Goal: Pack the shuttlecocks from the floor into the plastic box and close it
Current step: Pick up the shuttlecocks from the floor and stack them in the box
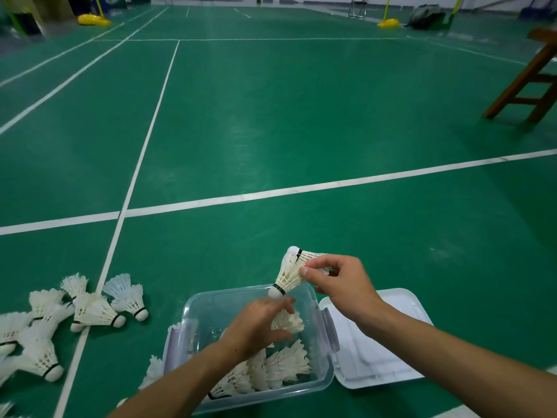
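A clear plastic box point(208, 300) stands open on the green floor in front of me, with several white shuttlecocks point(283, 366) lying in its near half. My right hand point(340, 280) pinches a pair of nested shuttlecocks point(287, 274) by the feathers, just above the box's far rim. My left hand point(259, 325) is inside the box, its fingers closed around one shuttlecock point(289, 322). A pile of loose shuttlecocks point(90, 309) lies on the floor to the left. The white lid point(385, 351) rests flat on the floor, right of the box.
White court lines point(271, 194) cross the floor ahead. A wooden stool point(530, 79) stands at the far right. Yellow post bases point(388, 24) and a dark bag point(425, 15) sit at the far back.
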The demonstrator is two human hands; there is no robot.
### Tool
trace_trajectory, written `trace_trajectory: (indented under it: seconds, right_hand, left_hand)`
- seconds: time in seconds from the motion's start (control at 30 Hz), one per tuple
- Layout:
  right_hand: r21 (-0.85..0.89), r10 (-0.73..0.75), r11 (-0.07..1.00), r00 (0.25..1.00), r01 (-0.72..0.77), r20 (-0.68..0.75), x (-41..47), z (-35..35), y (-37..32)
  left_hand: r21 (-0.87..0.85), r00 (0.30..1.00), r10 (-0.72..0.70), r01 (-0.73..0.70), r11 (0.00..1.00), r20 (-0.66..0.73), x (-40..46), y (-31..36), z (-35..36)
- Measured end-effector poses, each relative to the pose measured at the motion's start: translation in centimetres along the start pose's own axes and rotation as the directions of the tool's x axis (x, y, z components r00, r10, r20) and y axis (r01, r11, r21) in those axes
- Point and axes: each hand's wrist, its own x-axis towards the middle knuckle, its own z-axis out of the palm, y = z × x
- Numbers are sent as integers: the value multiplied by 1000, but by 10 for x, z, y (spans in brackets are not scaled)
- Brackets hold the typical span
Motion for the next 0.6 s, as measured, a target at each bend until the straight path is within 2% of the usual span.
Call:
trace_trajectory:
  seconds: [0.2, 0.47, 0.6]
  right_hand:
    - [18, -1, 1000, 1000, 1, 7, -1, -1, -4]
    - [33, 8, 999, 999, -9, 31, -5, 0, 0]
    - [27, 26, 999, 999, -27, 41, -6, 2, 3]
  left_hand:
    - [-121, 994, 69, -80, 989, -90, 3, 10, -4]
    - [-88, 995, 57, -64, 994, -84, 1, 6, 5]
    - [-52, 998, 65, -66, 996, -20, 0, -1, 9]
